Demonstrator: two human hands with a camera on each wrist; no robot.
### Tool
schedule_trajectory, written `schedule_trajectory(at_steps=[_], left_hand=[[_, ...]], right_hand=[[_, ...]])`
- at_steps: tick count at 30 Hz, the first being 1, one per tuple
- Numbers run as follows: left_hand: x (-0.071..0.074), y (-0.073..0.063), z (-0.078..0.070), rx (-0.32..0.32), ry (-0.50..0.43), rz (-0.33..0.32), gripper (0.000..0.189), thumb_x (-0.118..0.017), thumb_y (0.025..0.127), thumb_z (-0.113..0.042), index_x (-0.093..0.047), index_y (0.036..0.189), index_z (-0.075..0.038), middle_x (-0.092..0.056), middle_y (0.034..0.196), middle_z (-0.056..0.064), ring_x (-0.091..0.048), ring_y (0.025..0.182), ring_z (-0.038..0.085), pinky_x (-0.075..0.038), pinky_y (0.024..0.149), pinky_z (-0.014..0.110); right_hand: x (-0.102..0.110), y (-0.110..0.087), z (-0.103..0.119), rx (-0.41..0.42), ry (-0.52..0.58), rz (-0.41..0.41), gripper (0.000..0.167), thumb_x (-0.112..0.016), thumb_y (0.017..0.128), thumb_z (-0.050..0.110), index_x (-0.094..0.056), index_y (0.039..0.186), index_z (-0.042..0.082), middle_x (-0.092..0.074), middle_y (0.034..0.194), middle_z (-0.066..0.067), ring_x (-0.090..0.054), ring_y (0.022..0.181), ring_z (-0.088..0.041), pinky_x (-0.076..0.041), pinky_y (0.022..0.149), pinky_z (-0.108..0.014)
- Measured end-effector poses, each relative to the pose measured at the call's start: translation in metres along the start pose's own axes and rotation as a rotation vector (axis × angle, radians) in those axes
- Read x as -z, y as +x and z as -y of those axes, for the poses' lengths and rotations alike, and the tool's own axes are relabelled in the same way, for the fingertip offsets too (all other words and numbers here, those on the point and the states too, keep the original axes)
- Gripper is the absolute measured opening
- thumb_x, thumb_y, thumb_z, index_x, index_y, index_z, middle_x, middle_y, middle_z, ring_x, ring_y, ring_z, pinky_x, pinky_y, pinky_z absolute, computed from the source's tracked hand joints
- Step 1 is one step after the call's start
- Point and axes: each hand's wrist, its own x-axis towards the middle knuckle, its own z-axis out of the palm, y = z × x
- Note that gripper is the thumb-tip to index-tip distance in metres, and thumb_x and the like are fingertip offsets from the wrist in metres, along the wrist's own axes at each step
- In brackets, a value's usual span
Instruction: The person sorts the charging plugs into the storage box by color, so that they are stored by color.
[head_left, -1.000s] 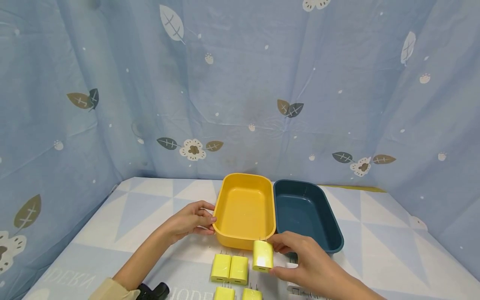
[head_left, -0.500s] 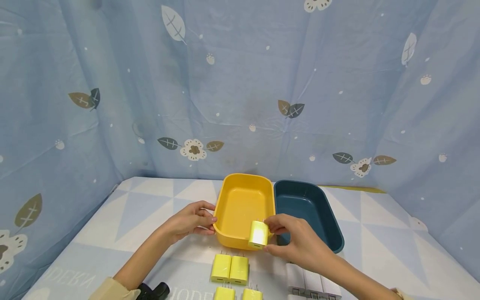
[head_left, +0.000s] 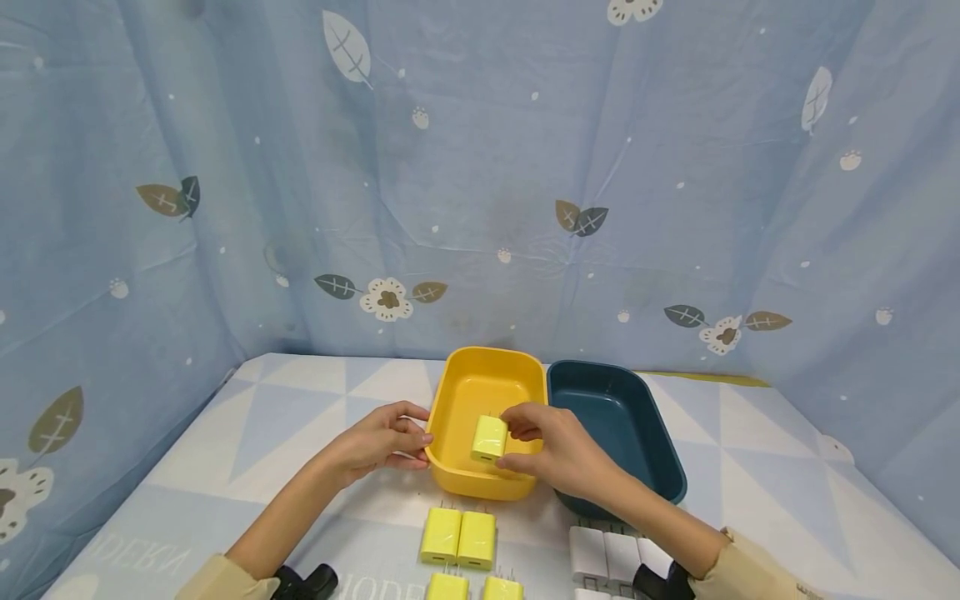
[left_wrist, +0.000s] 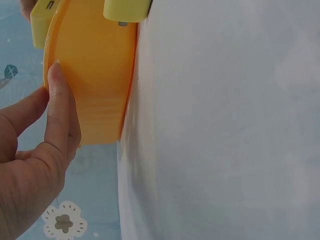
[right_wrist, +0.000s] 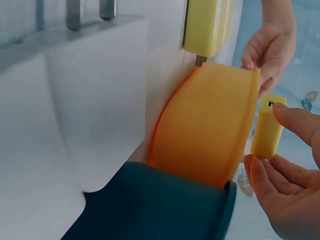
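My right hand (head_left: 558, 450) pinches a yellow plug-in USB charger (head_left: 489, 439) between thumb and fingertips, over the front part of a yellow plastic bin (head_left: 480, 487). The charger's prongs point away from me and its port faces me. In the right wrist view, the held charger (right_wrist: 268, 127) is just beyond the bin's rim. My left hand (head_left: 378, 442) holds the bin's left rim, thumb and fingers to either side of it in the left wrist view. Several yellow chargers (head_left: 476, 540) lie in front of the bin; the lowest are cut off by the frame edge.
A dark teal bin (head_left: 603, 408) stands against the yellow bin's right side. White chargers (head_left: 588, 552) lie in front of it, partly under my right forearm. A patterned cloth covers the table (head_left: 300, 408), and a blue curtain (head_left: 480, 167) hangs behind.
My right hand has carried the yellow charger up and left, from in front of the yellow bin to above its inside. My left hand has stayed on the rim.
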Motion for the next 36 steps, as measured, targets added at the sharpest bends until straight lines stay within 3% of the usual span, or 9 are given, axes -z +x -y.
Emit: schedule_trajectory(at_steps=[14, 22, 36], left_hand=[[0.000, 0.001, -0.001, 0.014, -0.015, 0.001, 0.045, -0.065, 0.096, -0.007, -0.042, 0.131, 0.007, -0.062, 0.099, 0.017, -0.068, 0.081, 0.023, -0.061, 0.078, 0.035], [0.000, 0.000, -0.001, 0.016, -0.005, -0.007, 0.045, -0.065, 0.096, -0.008, -0.042, 0.132, 0.006, -0.061, 0.099, 0.017, -0.068, 0.082, 0.024, -0.061, 0.078, 0.036], [0.002, -0.001, 0.000, -0.001, -0.022, 0.024, 0.048, -0.065, 0.096, -0.008, -0.040, 0.133, 0.008, -0.061, 0.100, 0.016, -0.067, 0.083, 0.022, -0.060, 0.080, 0.035]], right_hand=[[-0.024, 0.030, -0.016, -0.054, -0.016, 0.003, 0.046, -0.084, 0.081, 0.021, -0.065, 0.117, 0.000, -0.068, 0.107, -0.006, -0.065, 0.095, -0.024, -0.057, 0.087, -0.040], [-0.035, 0.041, -0.012, -0.074, -0.036, 0.033, 0.044, -0.084, 0.081, 0.022, -0.066, 0.116, 0.001, -0.068, 0.106, -0.005, -0.065, 0.095, -0.023, -0.057, 0.087, -0.038], [-0.047, 0.045, -0.008, -0.100, -0.105, 0.061, 0.041, -0.085, 0.080, 0.021, -0.067, 0.111, 0.004, -0.068, 0.098, -0.002, -0.063, 0.089, -0.018, -0.057, 0.083, -0.033]])
